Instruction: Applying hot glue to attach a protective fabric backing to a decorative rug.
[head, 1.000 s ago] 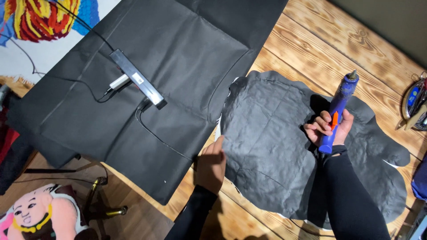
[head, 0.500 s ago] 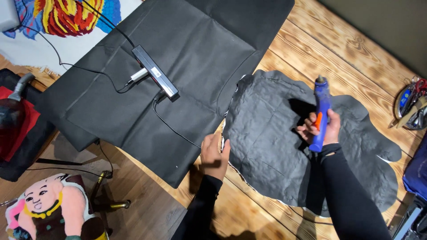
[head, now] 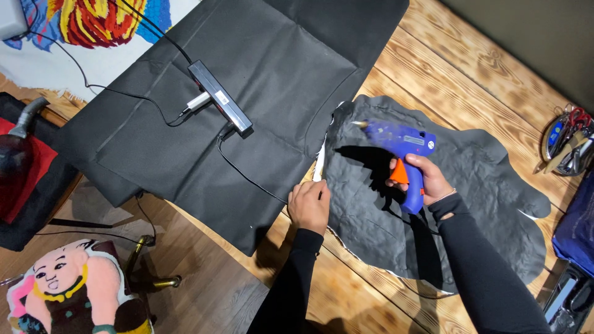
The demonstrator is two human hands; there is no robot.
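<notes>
My right hand (head: pixel 426 179) grips a blue glue gun (head: pixel 401 147) with an orange trigger; its nozzle points left, just above the upper left part of a crumpled dark grey irregular fabric piece (head: pixel 489 185) on the wooden table (head: pixel 470 68). My left hand (head: pixel 309 205) pinches the left edge of that piece, where a thin white backing edge (head: pixel 320 162) shows. Both arms wear black sleeves.
A large black cloth (head: pixel 247 68) covers the table's left part, with a black power strip (head: pixel 221 105) and cables on it. A colourful tufted rug (head: pixel 93 21) lies top left. A cartoon-figure rug (head: pixel 68 287) lies on the floor. Scissors in a tray (head: pixel 566 139) sit at right.
The glue gun has swung from upright to horizontal with its nozzle pointing left over the fabric's upper left. My left hand keeps hold of the fabric's left edge. The view shifted.
</notes>
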